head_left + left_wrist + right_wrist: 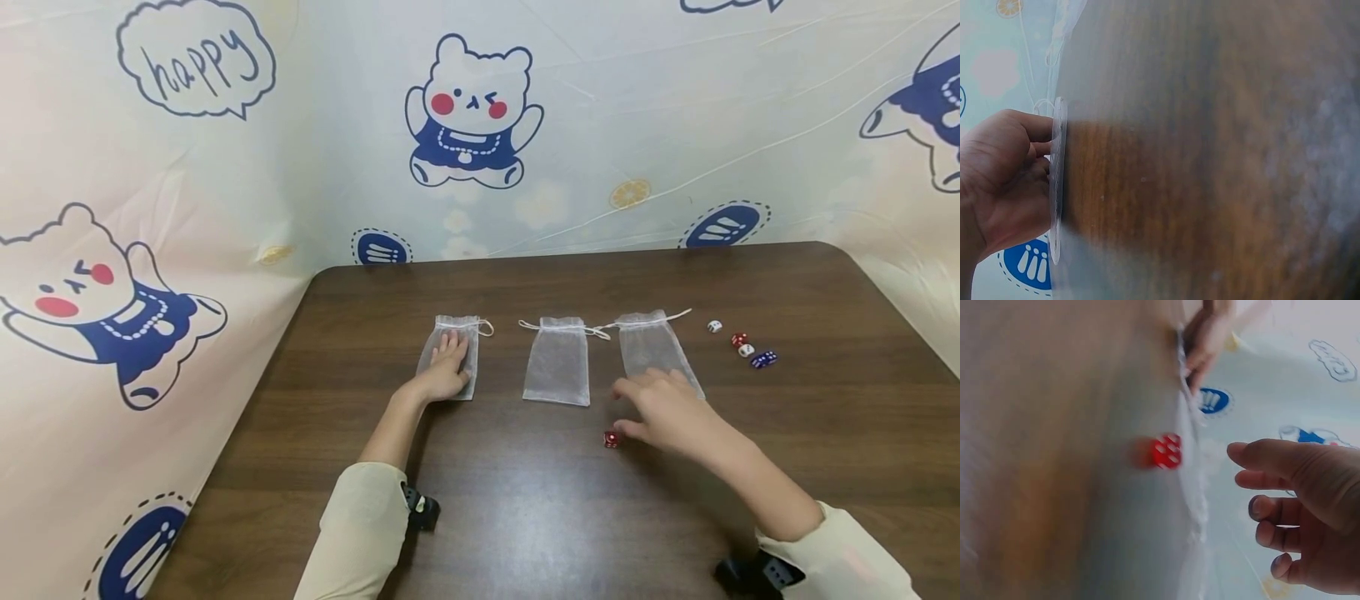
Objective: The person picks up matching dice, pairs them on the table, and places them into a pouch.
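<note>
My left hand (pixel 444 372) rests on the leftmost small white mesh drawstring pouch (pixel 470 379), fingers spread over it; in the left wrist view the hand (pixel 1007 181) presses against the pouch's thin edge (pixel 1057 181). A single red die (pixel 611 439) with white dots lies on the table just left of my right hand (pixel 667 410). The right wrist view shows this red die (pixel 1167 451) apart from the loosely bent fingers, which hold nothing. Under the right fingertips in the head view is the rightmost mesh pouch (pixel 649 340), partly covered by the hand.
A middle mesh pouch (pixel 557 367) lies flat between the hands, its cord close to the right pouch's cord. To the right sit a white die (pixel 715 326), a red die (pixel 739 339), another white die (pixel 746 351) and blue dice (pixel 764 359). All are on the brown table (pixel 525 517).
</note>
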The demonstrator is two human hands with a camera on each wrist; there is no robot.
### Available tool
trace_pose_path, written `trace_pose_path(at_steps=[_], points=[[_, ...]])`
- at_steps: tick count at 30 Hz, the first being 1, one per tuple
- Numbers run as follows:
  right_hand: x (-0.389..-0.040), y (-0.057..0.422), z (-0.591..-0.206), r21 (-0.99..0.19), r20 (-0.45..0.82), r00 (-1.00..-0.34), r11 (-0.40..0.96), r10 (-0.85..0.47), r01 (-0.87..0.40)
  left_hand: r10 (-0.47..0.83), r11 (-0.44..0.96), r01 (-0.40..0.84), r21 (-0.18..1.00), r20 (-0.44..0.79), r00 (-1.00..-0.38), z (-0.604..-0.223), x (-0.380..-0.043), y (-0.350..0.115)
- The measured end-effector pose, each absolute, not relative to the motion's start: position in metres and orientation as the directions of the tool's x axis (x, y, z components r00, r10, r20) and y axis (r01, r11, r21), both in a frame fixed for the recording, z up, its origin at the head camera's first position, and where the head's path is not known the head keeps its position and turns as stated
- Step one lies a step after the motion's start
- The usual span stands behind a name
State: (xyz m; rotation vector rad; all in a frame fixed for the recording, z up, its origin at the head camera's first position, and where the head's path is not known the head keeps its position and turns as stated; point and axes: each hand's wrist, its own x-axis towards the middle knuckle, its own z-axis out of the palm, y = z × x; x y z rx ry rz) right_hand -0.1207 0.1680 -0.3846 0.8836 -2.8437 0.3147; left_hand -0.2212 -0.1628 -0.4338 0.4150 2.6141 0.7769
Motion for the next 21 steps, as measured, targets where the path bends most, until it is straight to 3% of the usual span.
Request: trace_pose_path(at_steps=[7, 14, 21], points=[[-0.138, 0.192, -0.366, -0.185, 0.335, -0.822, 0.824, -0.46, -0.536, 0.381, 0.8, 0.171, 0.576, -0.266, -0.885, -0.434, -0.221, -0.163], [-0.153, 0.222, -0.361, -0.226, 0.332, -0.892, 0.893, -0.306, -0.39, 0.379, 0.801, 0.169, 0.574, -0.269, -0.885, -0.435, -0.221, -0.164], [-0.164, 0.25, -0.375, -0.226, 0.396, -0.898, 0.927, -0.193, -0.299, 0.377, 0.806, 0.17, 0.567, -0.27, -0.886, -0.436, -0.222, -0.163]])
